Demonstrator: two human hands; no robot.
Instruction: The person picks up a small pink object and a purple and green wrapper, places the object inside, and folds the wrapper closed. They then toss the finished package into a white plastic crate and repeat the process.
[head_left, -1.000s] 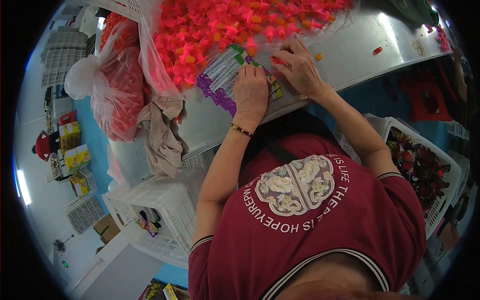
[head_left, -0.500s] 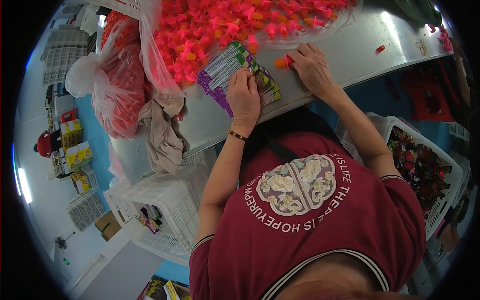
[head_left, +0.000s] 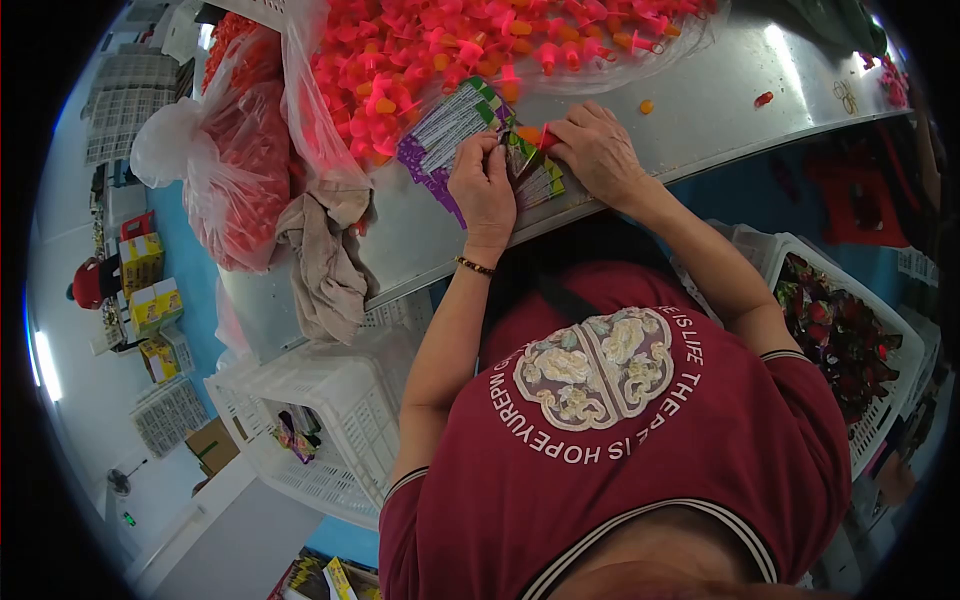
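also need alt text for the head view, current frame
Right hand holds a red-and-orange plastic piece at a small packet pinched in the left hand, over fanned purple and green packets on a metal table. A heap of pink and orange plastic pieces lies beyond; a crumpled cloth and filled bag sit left.

Beige cloth (head_left: 325, 262), yellow cartons (head_left: 155, 308), distant person in red (head_left: 90, 284), fan (head_left: 119, 482), glowing tube light (head_left: 47, 365)

Left hand (head_left: 483, 192) and right hand (head_left: 598, 153) pinch close together.
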